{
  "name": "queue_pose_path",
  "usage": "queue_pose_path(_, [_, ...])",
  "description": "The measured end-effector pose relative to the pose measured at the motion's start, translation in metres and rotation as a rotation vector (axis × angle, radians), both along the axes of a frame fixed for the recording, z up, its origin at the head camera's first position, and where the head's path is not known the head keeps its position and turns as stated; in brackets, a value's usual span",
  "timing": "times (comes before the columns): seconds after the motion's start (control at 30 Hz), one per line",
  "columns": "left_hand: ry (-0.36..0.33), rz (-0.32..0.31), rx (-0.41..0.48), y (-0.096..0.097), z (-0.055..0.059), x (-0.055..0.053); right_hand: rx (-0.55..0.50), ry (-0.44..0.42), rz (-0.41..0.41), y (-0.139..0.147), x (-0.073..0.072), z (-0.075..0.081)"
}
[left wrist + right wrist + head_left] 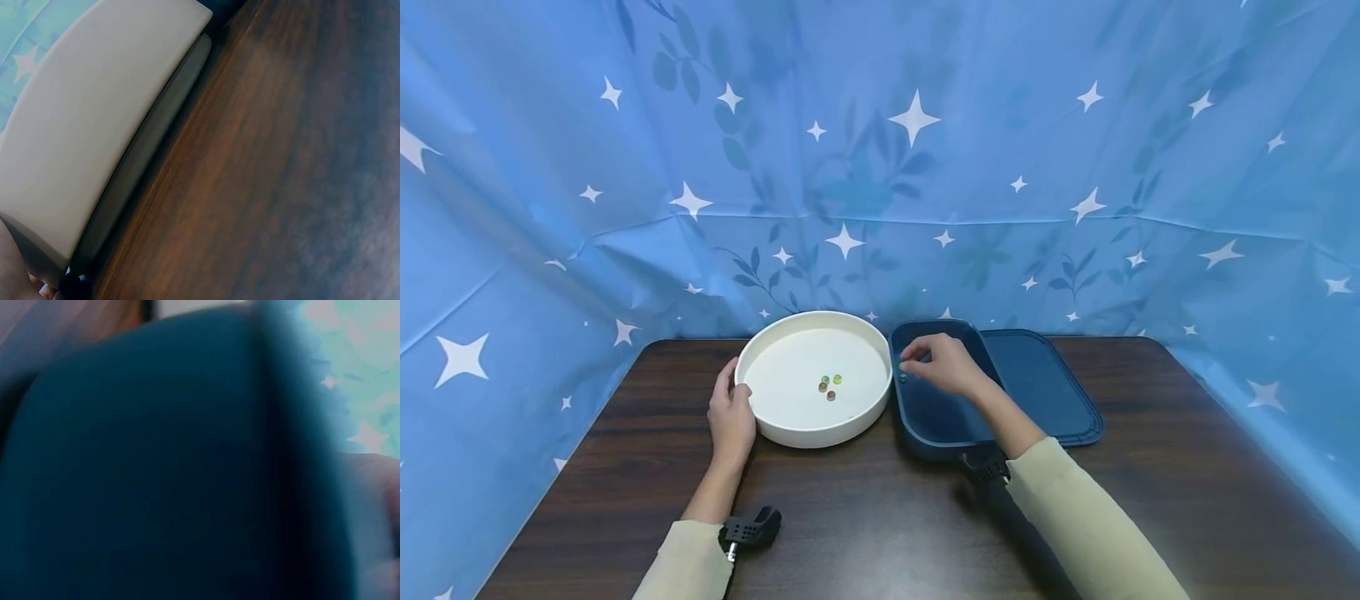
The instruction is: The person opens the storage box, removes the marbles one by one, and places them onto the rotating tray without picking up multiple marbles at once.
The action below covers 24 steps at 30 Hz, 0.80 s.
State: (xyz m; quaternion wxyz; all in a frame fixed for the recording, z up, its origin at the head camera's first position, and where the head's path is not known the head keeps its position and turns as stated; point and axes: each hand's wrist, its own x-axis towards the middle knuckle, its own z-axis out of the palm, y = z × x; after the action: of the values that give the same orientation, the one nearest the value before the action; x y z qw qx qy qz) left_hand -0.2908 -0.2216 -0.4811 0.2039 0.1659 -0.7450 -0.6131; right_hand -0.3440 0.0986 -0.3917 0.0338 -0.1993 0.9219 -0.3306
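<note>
My left hand (732,417) grips the left rim of a round white tray (812,437), thumb over the edge and fingers along the outer wall. The tray's pale side (94,119) fills much of the left wrist view. Inside it lie several small glass-like beads, among them a yellow-green bead (837,379) and a red bead (831,395). Over the dark blue container (936,421) is my right hand (946,364), its thumb and finger bent close together. Just below those fingertips sits a small green bead (902,377). Whether anything is between the fingertips is too small to tell.
A flat dark blue lid-like panel (1045,387) lies right of the blue container. The white tray and container stand side by side near the back of the dark wooden table (865,517). Behind hangs a blue star-patterned cloth (880,183).
</note>
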Motion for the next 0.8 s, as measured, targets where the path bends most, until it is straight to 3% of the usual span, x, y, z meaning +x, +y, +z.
queue_pose_path(0.3, [-0.004, -0.006, -0.002, -0.001, 0.0, 0.0, 0.082, -0.04, -0.036, 0.001, -0.013, -0.033])
queue_pose_path(0.6, [-0.002, -0.006, 0.007, 0.0, -0.001, 0.0, 0.147, -0.111, -0.061, -0.004, -0.017, -0.04])
queue_pose_path(0.8, [-0.007, -0.014, 0.001, -0.001, -0.001, 0.001, 0.197, -0.099, -0.06, -0.007, -0.016, -0.042])
